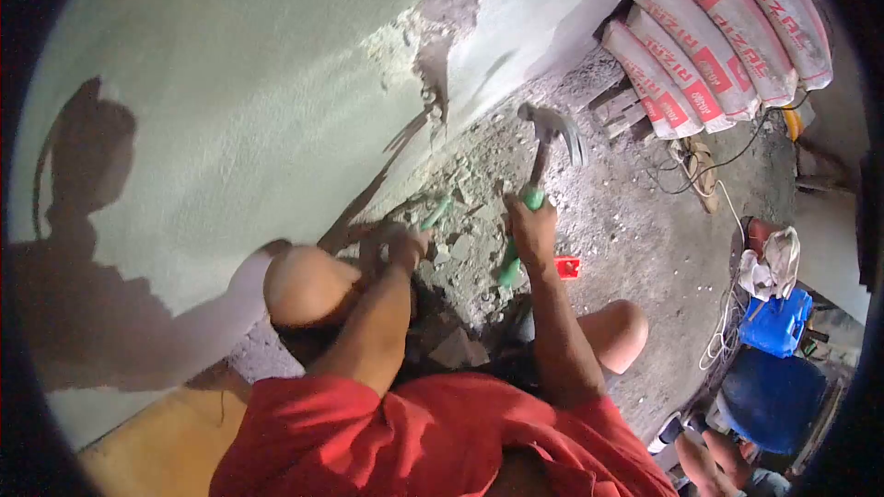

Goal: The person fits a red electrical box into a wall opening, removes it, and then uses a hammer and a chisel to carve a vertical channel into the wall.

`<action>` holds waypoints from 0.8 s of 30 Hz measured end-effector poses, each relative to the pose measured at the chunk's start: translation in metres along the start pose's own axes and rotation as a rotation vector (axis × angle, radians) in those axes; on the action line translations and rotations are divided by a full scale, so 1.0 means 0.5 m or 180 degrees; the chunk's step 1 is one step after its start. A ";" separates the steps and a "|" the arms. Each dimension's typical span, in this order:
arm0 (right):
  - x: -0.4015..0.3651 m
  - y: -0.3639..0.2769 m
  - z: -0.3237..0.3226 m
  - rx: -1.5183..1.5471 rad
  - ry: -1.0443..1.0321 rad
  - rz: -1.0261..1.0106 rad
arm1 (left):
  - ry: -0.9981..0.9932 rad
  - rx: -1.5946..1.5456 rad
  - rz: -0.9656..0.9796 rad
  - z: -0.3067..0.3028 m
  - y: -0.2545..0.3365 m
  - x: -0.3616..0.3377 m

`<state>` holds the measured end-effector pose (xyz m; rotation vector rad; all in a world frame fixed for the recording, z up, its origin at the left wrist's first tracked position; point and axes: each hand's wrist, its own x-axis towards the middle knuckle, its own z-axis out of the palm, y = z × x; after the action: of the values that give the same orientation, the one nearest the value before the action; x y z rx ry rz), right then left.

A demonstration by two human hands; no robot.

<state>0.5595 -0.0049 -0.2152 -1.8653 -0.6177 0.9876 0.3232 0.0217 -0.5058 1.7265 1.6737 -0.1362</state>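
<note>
My right hand (pixel 533 232) is wrapped round the green grip of a claw hammer (pixel 543 155), its metal head raised over the rubble. In my left hand (pixel 403 247), close to the base of the wall, is a slim green chisel (pixel 436 213); the fingers cover part of it. A broken patch (pixel 442 32) runs down the pale wall (pixel 249 83), exposing rough material inside. Beneath both hands, chunks and dust of rubble (pixel 470 175) lie between my knees. Just beside my right wrist sits a small red object (pixel 567 268) on the floor.
Stacked cement bags (pixel 704 46) stand at the upper right by the wall. A cable (pixel 727 166) and a white cord (pixel 727 331) trail over the dusty floor (pixel 645 248). A blue container (pixel 775 324) and a dark blue seat (pixel 772 402) are at right. Another person's legs (pixel 709 460) show at lower right.
</note>
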 end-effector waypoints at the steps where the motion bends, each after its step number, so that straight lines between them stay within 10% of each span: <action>1: -0.008 -0.015 -0.009 0.0271 -0.0016 0.0211 | 0.0403 -0.0436 -0.0382 0.030 -0.008 -0.006; 3: -0.020 -0.014 -0.053 -0.0218 -0.0177 0.0090 | -0.0092 0.0042 0.0174 -0.133 0.141 -0.117; 5: -0.023 -0.009 -0.051 -0.0179 -0.0073 0.0056 | 0.1568 -0.0432 0.0809 -0.116 0.187 -0.105; 20: -0.059 -0.024 -0.032 -0.0238 -0.0609 -0.0094 | 0.1772 -0.1289 0.0132 -0.315 0.296 -0.133; 24: -0.073 -0.112 -0.037 0.0232 -0.0515 -0.1263 | 0.1800 -0.1440 0.0294 -0.325 0.296 -0.130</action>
<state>0.5539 -0.0151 -0.1469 -1.5286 -0.9912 0.8861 0.3830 0.0713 -0.2901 1.5608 1.8173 0.7818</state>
